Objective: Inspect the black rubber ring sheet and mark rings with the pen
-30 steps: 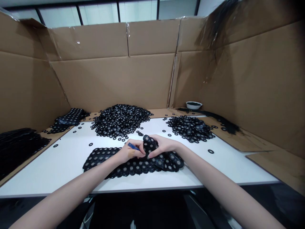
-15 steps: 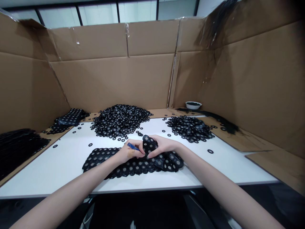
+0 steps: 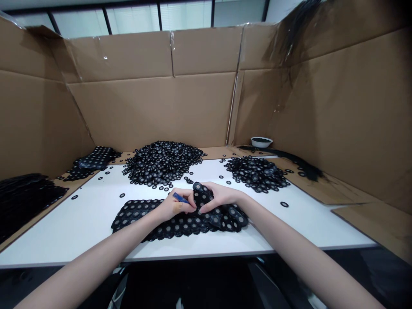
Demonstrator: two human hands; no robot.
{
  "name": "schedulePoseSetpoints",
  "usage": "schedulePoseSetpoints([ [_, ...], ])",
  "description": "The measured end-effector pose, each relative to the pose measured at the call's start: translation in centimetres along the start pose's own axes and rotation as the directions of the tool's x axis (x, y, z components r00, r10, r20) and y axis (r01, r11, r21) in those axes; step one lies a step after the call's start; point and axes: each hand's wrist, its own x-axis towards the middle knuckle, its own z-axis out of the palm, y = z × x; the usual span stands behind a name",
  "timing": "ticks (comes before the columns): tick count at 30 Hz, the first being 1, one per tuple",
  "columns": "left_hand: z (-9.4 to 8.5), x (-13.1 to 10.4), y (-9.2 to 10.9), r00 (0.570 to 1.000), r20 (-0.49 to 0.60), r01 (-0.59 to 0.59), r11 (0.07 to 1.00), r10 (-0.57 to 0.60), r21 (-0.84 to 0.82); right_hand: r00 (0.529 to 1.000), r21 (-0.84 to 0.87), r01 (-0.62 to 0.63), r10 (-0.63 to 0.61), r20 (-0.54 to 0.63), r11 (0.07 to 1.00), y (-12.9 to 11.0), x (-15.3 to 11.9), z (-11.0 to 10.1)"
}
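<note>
A sheet of linked black rings (image 3: 182, 228) with pale round centres lies across the white board, bunched up towards its right side. My left hand (image 3: 172, 208) is closed in a pinch at a raised fold of this sheet. A slim blue tool (image 3: 180, 198) sticks out of that grip; its working end is hidden at the fingertips. My right hand (image 3: 223, 194) curves around the fold from the right, thumb in front and fingers behind, gripping it. Both sets of fingertips are close together at the fold.
Behind the hands is a large heap of loose black rings (image 3: 162, 165), with a smaller heap (image 3: 257, 172) to its right. Stray rings dot the board (image 3: 61, 231). Black strands (image 3: 299, 165) and a white bowl (image 3: 261, 143) lie back right. Cardboard walls (image 3: 138, 111) surround the board.
Almost nothing differs; both hands hold the same place on the ring sheet, with only a tiny shift of the left fingers and the blue tool.
</note>
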Motion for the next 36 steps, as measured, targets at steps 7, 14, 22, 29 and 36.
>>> schedulePoseSetpoints([
  [7,-0.05,0.0,-0.06,1.0,-0.003,-0.016,0.997,0.017,0.078,1.0,-0.025,-0.006,0.006,0.005,1.0,-0.29,-0.04,-0.06],
  [14,-0.13,0.02,-0.26,1.0,0.008,-0.028,0.995,0.027,0.094,1.0,-0.055,-0.013,0.012,-0.014,0.998,-0.12,-0.07,-0.08],
  [22,-0.24,-0.05,-0.31,0.999,0.021,-0.038,0.992,0.036,0.12,1.0,-0.05,0.024,-0.024,-0.002,0.998,-0.34,-0.15,-0.04],
  [29,-0.19,0.0,-0.33,0.999,0.025,-0.041,0.99,0.038,0.134,1.0,-0.037,0.027,-0.027,-0.002,0.999,-0.22,-0.14,-0.03],
  [36,-0.17,0.02,-0.26,0.999,0.027,-0.032,0.991,0.029,0.128,1.0,-0.042,0.012,-0.012,-0.008,0.999,-0.13,-0.12,-0.04],
])
